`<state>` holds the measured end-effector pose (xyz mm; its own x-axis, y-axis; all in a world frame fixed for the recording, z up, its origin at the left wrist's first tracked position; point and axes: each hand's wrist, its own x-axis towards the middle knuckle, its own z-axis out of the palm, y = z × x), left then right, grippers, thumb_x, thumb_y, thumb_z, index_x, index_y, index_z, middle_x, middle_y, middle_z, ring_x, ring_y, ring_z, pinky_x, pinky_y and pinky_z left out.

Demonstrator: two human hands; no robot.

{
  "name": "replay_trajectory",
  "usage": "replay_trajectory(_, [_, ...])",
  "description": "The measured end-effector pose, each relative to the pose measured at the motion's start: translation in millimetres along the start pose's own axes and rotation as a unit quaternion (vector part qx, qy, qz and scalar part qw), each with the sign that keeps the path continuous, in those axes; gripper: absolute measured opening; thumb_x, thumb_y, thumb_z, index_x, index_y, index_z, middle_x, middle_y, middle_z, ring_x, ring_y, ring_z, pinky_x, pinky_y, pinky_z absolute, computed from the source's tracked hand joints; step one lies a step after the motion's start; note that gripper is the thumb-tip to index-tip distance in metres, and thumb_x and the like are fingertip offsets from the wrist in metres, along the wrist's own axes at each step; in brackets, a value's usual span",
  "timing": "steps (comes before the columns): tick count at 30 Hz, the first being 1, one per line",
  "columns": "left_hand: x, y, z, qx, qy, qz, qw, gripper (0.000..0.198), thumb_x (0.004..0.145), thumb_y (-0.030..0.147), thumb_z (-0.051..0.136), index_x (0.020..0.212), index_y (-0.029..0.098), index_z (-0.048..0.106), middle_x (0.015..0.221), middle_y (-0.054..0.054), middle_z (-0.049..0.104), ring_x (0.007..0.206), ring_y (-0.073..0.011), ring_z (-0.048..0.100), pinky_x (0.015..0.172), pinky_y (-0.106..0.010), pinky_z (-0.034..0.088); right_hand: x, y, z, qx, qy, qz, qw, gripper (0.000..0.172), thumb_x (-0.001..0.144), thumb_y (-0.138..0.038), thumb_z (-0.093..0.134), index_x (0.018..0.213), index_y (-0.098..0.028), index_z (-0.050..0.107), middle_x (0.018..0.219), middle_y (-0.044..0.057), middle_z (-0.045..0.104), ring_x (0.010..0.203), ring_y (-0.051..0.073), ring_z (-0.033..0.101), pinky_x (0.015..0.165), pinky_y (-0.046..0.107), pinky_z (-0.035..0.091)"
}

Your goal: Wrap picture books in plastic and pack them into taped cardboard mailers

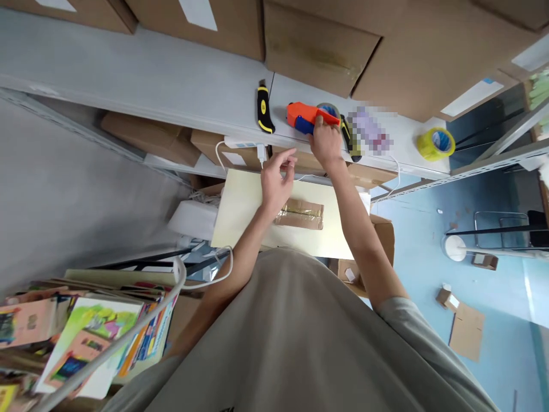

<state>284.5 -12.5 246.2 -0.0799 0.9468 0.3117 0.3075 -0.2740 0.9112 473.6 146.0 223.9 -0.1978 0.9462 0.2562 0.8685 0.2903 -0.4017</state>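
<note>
My right hand [325, 142] is closed on an orange and blue tape dispenser [300, 114] at the shelf's front edge. A roll of tape [329, 109] shows partly behind the dispenser. My left hand [278, 177] hovers above the near edge of the pale table, its fingers loosely bent and apart, with nothing visible in them. Below it on the table lies a small cardboard box [300, 214] sealed with shiny brown tape. To the left of the dispenser is a black and yellow utility knife [264, 107]; another black and yellow knife [350, 139] lies beside my right hand.
Large cardboard boxes [317, 46] line the back of the grey shelf [171, 74]. A yellow tape roll [435, 144] stands at its right end, near a blurred-out object [371, 129]. A white power strip [240, 143] with cables hangs at the edge. Books [94, 332] are stacked lower left.
</note>
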Motion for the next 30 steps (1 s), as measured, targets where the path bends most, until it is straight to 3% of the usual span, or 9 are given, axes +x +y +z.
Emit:
replay_trajectory(3, [-35.2,-12.1,-8.4,-0.021,-0.004,-0.047,0.999,0.037,0.111,0.022,0.056,0.143,0.024,0.074,0.122,-0.008,0.085,0.117,-0.0231,0.082,0.111,-0.041,0.065,-57.1,-13.4,-2.9,0.047,0.008,0.044,0.998,0.071,0.122,-0.070,0.028,0.158,-0.014,0.053,0.128,0.023,0.073,0.135,0.048,0.074,0.114,0.076,0.057])
replay_trajectory(6, [-75.9,-24.3,-9.8,-0.042,-0.014,-0.112,0.993,0.033,0.107,0.021,0.057,0.135,0.023,0.076,0.117,-0.008,0.086,0.114,-0.0227,0.083,0.111,-0.041,0.065,-139.9,-37.0,-1.7,0.169,-0.026,0.100,0.980,0.073,0.116,-0.082,0.039,0.156,-0.022,0.055,0.124,0.017,0.073,0.122,0.040,0.077,0.105,0.061,0.065])
replay_trajectory(9, [-114.0,-35.7,-6.6,-0.031,-0.033,-0.177,0.983,0.021,0.103,0.022,0.062,0.114,0.022,0.080,0.112,-0.007,0.087,0.108,-0.0221,0.083,0.107,-0.040,0.067,-214.8,-59.8,11.7,0.314,-0.067,0.180,0.930,0.075,0.105,-0.094,0.053,0.137,-0.027,0.063,0.111,0.009,0.073,0.108,0.032,0.074,0.096,0.049,0.069])
replay_trajectory(12, [-140.1,-45.7,-4.8,-0.026,-0.054,-0.212,0.975,0.012,0.096,0.027,0.071,0.100,0.022,0.081,0.107,-0.006,0.087,0.100,-0.0214,0.083,0.102,-0.038,0.068,-260.5,-72.3,30.0,0.403,-0.096,0.257,0.873,0.077,0.098,-0.098,0.059,0.126,-0.027,0.066,0.106,0.008,0.074,0.106,0.030,0.072,0.095,0.046,0.068])
replay_trajectory(16, [-154.3,-54.3,-5.3,-0.046,-0.067,-0.264,0.961,0.019,0.092,0.040,0.081,0.099,0.022,0.083,0.104,-0.006,0.088,0.096,-0.0220,0.083,0.097,-0.039,0.069,-282.4,-75.8,42.6,0.467,-0.108,0.299,0.825,0.077,0.093,-0.098,0.065,0.121,-0.027,0.068,0.109,0.009,0.076,0.108,0.029,0.072,0.102,0.049,0.068])
replay_trajectory(21, [-159.3,-56.8,-3.7,-0.100,-0.098,-0.292,0.946,0.041,0.088,0.057,0.086,0.106,0.020,0.082,0.104,-0.008,0.087,0.091,-0.0223,0.081,0.089,-0.037,0.069,-289.4,-77.0,45.8,0.469,-0.112,0.288,0.828,0.075,0.096,-0.099,0.058,0.116,-0.028,0.065,0.107,0.008,0.074,0.108,0.028,0.071,0.104,0.049,0.067])
replay_trajectory(26, [-158.7,-64.6,-9.1,-0.076,-0.137,-0.285,0.946,0.043,0.089,0.059,0.084,0.108,0.020,0.079,0.111,-0.010,0.085,0.093,-0.0222,0.079,0.084,-0.034,0.067,-295.2,-74.9,47.3,0.449,-0.116,0.288,0.838,0.075,0.094,-0.102,0.059,0.109,-0.028,0.061,0.104,0.008,0.073,0.104,0.029,0.072,0.101,0.050,0.069])
replay_trajectory(30, [-143.8,-75.8,-23.4,-0.088,-0.126,-0.282,0.947,0.055,0.093,0.059,0.083,0.132,0.021,0.077,0.124,-0.012,0.083,0.108,-0.0249,0.079,0.092,-0.036,0.067,-303.2,-72.0,32.9,0.492,-0.183,0.271,0.807,0.074,0.093,-0.098,0.069,0.120,-0.029,0.059,0.114,0.010,0.080,0.112,0.032,0.081,0.102,0.052,0.071])
